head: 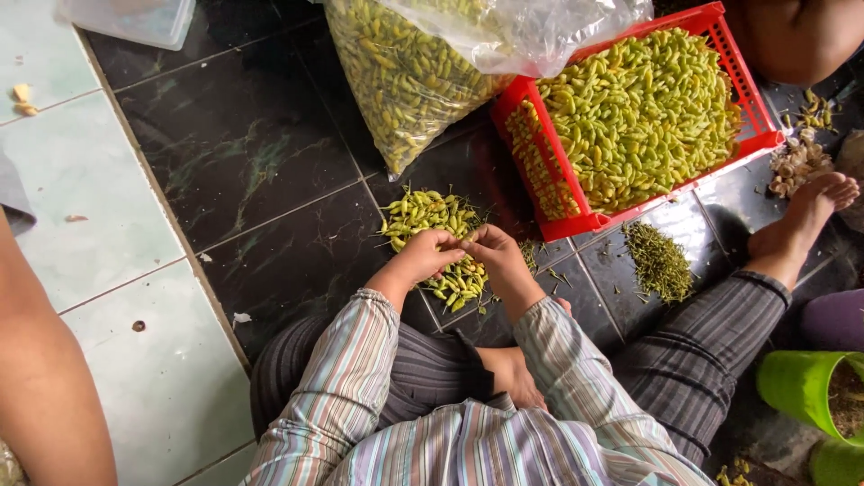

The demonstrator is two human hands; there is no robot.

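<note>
The person sits on the dark shiny tile floor (261,171), and the left hand (428,255) and right hand (493,251) meet just above a small heap of little yellow-green chilli peppers (430,216), with the fingers of both hands pinched on one tiny pepper (463,243) between them. Behind the heap lies a big clear plastic bag of the same peppers (405,81), and beside it stands a red plastic basket (754,121) full of them. A little pile of thin green stems (659,261) lies near the basket.
</note>
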